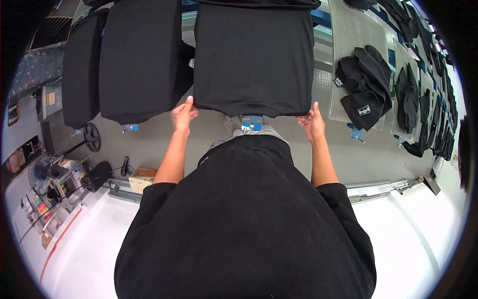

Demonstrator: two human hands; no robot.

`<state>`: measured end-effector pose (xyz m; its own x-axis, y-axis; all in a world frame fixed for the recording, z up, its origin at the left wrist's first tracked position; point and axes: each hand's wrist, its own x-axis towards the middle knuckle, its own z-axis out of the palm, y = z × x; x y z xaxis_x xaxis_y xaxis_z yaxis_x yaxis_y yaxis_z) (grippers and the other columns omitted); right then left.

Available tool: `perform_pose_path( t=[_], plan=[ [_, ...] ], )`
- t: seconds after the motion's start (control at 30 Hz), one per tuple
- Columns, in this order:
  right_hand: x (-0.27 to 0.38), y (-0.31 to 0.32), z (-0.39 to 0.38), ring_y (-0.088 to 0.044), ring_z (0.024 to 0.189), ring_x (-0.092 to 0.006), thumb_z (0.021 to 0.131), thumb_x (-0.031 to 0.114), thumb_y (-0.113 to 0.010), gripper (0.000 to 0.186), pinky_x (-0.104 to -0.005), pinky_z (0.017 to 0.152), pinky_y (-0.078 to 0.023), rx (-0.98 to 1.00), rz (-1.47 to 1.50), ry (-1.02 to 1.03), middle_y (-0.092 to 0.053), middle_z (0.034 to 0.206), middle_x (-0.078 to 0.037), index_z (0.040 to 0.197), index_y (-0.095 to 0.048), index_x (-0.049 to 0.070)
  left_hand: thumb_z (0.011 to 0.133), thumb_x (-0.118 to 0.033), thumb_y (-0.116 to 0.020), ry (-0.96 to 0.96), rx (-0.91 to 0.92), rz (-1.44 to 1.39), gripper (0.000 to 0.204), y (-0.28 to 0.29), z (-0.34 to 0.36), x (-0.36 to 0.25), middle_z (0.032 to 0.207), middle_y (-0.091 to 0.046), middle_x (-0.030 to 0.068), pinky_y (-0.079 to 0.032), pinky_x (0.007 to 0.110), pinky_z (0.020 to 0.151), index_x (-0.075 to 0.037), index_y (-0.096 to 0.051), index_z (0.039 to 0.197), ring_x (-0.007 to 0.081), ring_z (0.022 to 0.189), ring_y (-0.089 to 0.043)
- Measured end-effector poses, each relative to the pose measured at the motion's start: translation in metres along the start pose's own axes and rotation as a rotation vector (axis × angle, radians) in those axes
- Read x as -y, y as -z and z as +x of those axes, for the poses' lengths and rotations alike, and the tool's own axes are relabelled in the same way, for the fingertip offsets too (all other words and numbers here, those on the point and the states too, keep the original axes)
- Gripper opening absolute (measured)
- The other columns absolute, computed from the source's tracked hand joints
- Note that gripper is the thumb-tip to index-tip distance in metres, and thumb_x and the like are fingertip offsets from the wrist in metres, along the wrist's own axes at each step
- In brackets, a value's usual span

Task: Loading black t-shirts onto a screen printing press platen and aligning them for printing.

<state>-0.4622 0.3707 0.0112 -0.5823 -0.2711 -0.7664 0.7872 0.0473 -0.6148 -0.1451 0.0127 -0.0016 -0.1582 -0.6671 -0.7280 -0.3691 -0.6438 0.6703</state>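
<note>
A black T-shirt (pixel 254 60) lies stretched smooth over a flat board straight in front of me. My left hand (pixel 183 116) is at its near left corner, thumb and fingers closed on the cloth edge. At the near right corner, my right hand (pixel 312 122) has its fingers curled under the hem with the thumb up. The fingertips of both hands are partly hidden by the fabric. Below the near edge, between my hands, a blue clamp (pixel 252 123) shows under the board.
More boards covered in black shirts (pixel 139 60) stand to the left. On the right, a bare-surfaced board (pixel 343 30) carries a bunched black garment (pixel 366 82) with a white print. Further garment-laden boards line the right. A handwheel (pixel 92 137) and wooden box (pixel 142 179) sit lower left.
</note>
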Motion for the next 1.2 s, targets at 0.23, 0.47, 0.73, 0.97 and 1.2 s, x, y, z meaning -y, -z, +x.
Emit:
perform_pose_path(
  t=[0.23,0.47,0.73,0.97,1.2],
  plan=[
    [-0.024,-0.009,0.006,-0.063,0.076,-0.02,0.099,0.046,-0.063,0.047,-0.0347,0.073,-0.052,-0.103,-0.159,0.079,-0.066,0.092,-0.011,0.099,-0.064,-0.001,0.087,-0.026,-0.082,-0.131,0.033,0.04,0.032,-0.016,-0.002,-0.002,0.086,-0.072,0.0066,-0.058,0.029,0.07,0.001,-0.075,0.103,0.0147,0.072,-0.067],
    [-0.024,-0.02,-0.022,-0.063,0.075,-0.0176,0.101,0.034,-0.063,0.039,-0.0326,0.071,-0.051,-0.254,-0.178,0.315,-0.069,0.094,-0.01,0.103,-0.068,-0.004,0.087,-0.018,-0.081,-0.386,-0.079,-0.029,0.019,-0.009,-0.005,0.018,0.081,-0.069,0.0017,-0.056,0.028,0.07,0.0,-0.076,0.093,0.0114,0.072,-0.063],
    [-0.039,-0.009,-0.033,-0.065,0.09,-0.022,0.102,0.027,-0.061,0.033,-0.0373,0.078,-0.058,-0.133,0.029,0.339,-0.066,0.109,-0.011,0.108,-0.066,-0.005,0.09,-0.014,-0.079,-0.278,0.056,-0.534,0.017,-0.009,-0.019,0.043,0.095,-0.07,0.0058,-0.054,0.037,0.092,-0.002,-0.07,0.098,0.0181,0.09,-0.066],
    [-0.049,0.007,-0.016,-0.064,0.091,-0.0268,0.1,0.03,-0.065,0.035,-0.0383,0.079,-0.059,-0.051,0.224,0.248,-0.058,0.111,-0.009,0.113,-0.059,-0.002,0.09,-0.013,-0.078,-0.277,0.033,-0.63,0.018,-0.015,-0.019,0.049,0.101,-0.07,0.0063,-0.054,0.038,0.094,-0.003,-0.068,0.101,0.0188,0.094,-0.066],
    [-0.061,0.006,-0.013,-0.059,0.106,-0.0316,0.099,0.038,-0.064,0.043,-0.0598,0.097,-0.045,-0.06,0.114,0.115,-0.056,0.12,-0.01,0.123,-0.056,0.004,0.094,-0.016,-0.074,-0.236,-0.007,-0.529,0.019,-0.014,-0.006,0.058,0.099,-0.071,0.0088,-0.055,0.042,0.096,0.0,-0.07,0.103,0.021,0.094,-0.067]
  ],
)
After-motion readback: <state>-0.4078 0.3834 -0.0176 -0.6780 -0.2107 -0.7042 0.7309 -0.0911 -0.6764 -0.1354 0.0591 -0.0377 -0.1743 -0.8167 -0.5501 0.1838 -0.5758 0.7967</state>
